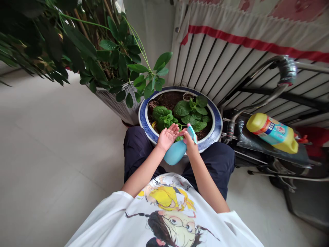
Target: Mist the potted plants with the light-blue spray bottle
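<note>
My right hand (190, 141) is wrapped round the neck of a blue spray bottle (175, 153) with a light blue and pink trigger head. The bottle's body tilts down to the left, over my lap. Palm up and fingers stretched out, my left hand (168, 136) is beside the bottle and holds nothing. Both hands are over the near rim of a round blue-and-white flowerpot (218, 120). Green leafy plants (191, 111) grow from dark soil (171, 99) in it. Whether the left fingertips touch the leaves, I cannot tell.
A tall bushy plant (102, 55) in a grey striped pot (114, 103) leans in from the left. To the right, a yellow bottle (273, 132) lies on a metal-framed cart (280, 91). Behind the flowerpot are white slats (205, 63) beneath a red-edged curtain (246, 25).
</note>
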Tool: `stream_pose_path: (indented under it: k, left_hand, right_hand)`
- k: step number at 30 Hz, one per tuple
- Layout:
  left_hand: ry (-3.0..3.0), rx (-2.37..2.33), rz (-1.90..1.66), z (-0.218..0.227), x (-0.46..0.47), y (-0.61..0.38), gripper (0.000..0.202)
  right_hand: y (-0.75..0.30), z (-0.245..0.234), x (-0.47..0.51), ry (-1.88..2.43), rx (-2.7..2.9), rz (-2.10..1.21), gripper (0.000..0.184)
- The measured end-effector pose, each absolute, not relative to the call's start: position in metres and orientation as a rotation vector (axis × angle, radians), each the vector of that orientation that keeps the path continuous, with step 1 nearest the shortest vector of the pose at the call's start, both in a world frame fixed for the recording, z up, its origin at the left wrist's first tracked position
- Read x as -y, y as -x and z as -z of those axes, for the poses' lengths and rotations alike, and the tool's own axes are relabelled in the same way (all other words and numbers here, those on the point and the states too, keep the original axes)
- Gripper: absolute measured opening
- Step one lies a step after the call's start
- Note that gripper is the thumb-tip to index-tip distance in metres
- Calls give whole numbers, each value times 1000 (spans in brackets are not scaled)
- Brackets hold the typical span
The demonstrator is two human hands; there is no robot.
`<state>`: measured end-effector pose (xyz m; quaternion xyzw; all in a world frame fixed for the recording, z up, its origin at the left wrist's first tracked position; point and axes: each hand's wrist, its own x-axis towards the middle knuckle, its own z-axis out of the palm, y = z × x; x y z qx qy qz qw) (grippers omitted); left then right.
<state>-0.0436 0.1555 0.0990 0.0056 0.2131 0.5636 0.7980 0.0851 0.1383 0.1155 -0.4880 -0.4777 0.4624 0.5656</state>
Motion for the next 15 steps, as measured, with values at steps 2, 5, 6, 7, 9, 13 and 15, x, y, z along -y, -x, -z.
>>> stream_pose_path:
  k: [2,5,6,7,9,13,15]
  left_hand:
    - [-7,-467,-1217,-96,-155,45,46]
    - [3,-470,-1229,-94,-155,47,46]
    - [8,-468,-1232,-94,-155,47,46]
    - [12,-467,-1235,-94,-154,47,47]
    - [18,-472,-1237,-94,-153,47,47]
    - [5,-489,-1241,-95,-150,50,49]
    - [-35,-523,-1243,-99,-150,53,49]
  right_hand:
    - [-83,-118,-138,1134,1077,-1109,34]
    - [-81,-119,-139,1113,1064,-1116,37]
    - [-81,-119,-140,1117,1083,-1119,38]
    - [-81,-119,-141,1124,1106,-1127,39]
    - [-81,-118,-143,1153,1150,-1165,45]
    - [-83,-120,-145,1181,1168,-1213,51]
    - [-86,-122,-143,1149,1199,-1192,43]
